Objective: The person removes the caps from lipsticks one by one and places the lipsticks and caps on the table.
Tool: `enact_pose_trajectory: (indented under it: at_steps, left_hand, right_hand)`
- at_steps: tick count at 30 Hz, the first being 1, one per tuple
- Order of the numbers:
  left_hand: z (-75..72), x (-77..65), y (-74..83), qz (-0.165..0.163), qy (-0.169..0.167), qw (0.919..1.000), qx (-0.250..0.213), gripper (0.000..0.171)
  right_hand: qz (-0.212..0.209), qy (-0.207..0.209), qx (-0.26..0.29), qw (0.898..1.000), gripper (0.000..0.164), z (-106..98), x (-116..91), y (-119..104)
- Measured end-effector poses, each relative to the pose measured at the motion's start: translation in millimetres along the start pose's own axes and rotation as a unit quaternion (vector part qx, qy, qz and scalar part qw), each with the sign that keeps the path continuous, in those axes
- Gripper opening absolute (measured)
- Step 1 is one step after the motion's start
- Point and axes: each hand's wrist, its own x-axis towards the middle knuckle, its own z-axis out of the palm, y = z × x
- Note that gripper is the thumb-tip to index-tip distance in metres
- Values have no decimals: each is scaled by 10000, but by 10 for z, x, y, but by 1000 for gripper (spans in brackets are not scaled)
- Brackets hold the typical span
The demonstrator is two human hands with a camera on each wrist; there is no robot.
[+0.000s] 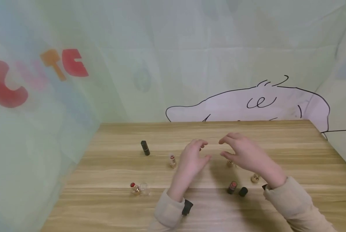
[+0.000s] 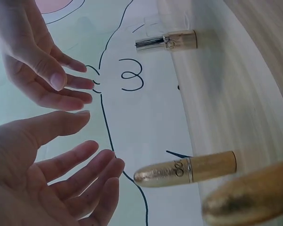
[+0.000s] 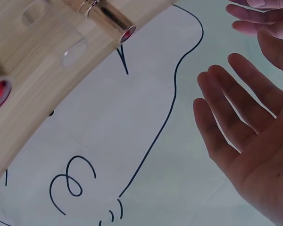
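Note:
Both hands hover above the table, palms turned toward each other, fingers bent loosely and nothing held. In the head view the left hand (image 1: pixel 191 158) is nearest an uncapped gold lipstick (image 1: pixel 173 161) at its left. A gold lipstick (image 1: pixel 230 163) is partly hidden by the right hand (image 1: pixel 246 155). Below that hand stand another gold lipstick (image 1: pixel 255 178), a pink lipstick (image 1: pixel 232 187) in a dark tube, and a black cap (image 1: pixel 243 191). The left wrist view shows gold tubes (image 2: pixel 212 167) beside the left hand (image 2: pixel 56 174). Spread fingers of the right hand (image 3: pixel 254 122) appear in the right wrist view.
Farther left on the wooden table (image 1: pixel 109 170) are a black lipstick tube (image 1: pixel 145 148) and a red lipstick (image 1: pixel 135 188) beside a clear cap (image 1: pixel 144 189). A printed cloth (image 1: pixel 126 80) hangs behind the table and along its left side.

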Motion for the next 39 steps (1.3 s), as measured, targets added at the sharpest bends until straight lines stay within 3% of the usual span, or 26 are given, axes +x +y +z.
enact_pose_trajectory:
  at_steps: [6,15,25,32,39]
  left_hand:
    - [-60,-39,-102,-101,135,9999,-15,44]
    - [-152,-45,-205,-231,64,9989,397,47]
    - [-137,-35,-299,-325,-368,9980,405,48]
    - [-76,-35,-361,-584,-660,9959,227,51]
    - [-7,-7,-437,-645,-875,9941,46,43]
  right_hand:
    - [-184,-46,-33,9998,34,71,109,-96]
    - [-504,-238,59,9984,36,181,300,-229]
    - [-597,-856,228,9943,37,360,415,-365]
    - [-843,-919,179,9920,33,499,445,-368]
    - [-799,-1063,321,9906,29,567,458,-366]
